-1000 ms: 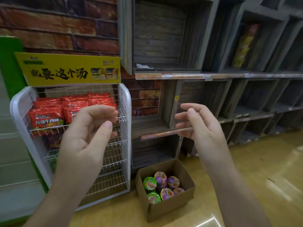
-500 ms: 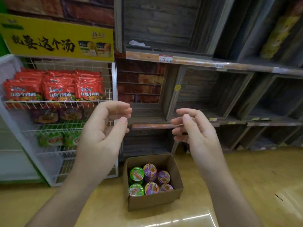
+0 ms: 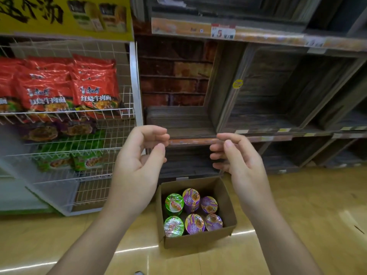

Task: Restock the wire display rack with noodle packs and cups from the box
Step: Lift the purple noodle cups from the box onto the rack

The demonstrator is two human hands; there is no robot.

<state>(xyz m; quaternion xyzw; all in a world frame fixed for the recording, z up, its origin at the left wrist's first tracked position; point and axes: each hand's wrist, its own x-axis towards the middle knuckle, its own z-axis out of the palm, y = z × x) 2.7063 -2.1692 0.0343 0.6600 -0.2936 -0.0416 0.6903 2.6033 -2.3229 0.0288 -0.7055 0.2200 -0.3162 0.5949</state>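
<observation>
A white wire display rack [image 3: 133,80] stands at the left with red noodle packs [image 3: 93,86] on its top shelf, purple packs [image 3: 59,132] below them and green packs [image 3: 65,157] lower still. On the floor, an open cardboard box [image 3: 228,203] holds several noodle cups, green ones [image 3: 174,202] at the left and purple ones [image 3: 194,223] beside them. My left hand [image 3: 139,165] and my right hand [image 3: 240,165] hover above the box, palms facing each other, fingers loosely curled and holding nothing.
Dark wooden crate shelves [image 3: 278,96] fill the wall to the right, with price strips [image 3: 222,32] along their edges. A yellow sign [image 3: 65,14] tops the rack. The floor [image 3: 307,215] is glossy yellow wood.
The view has dropped and closed in on the rack and box. Both hands stay raised and holding nothing, now nearer together above the box.
</observation>
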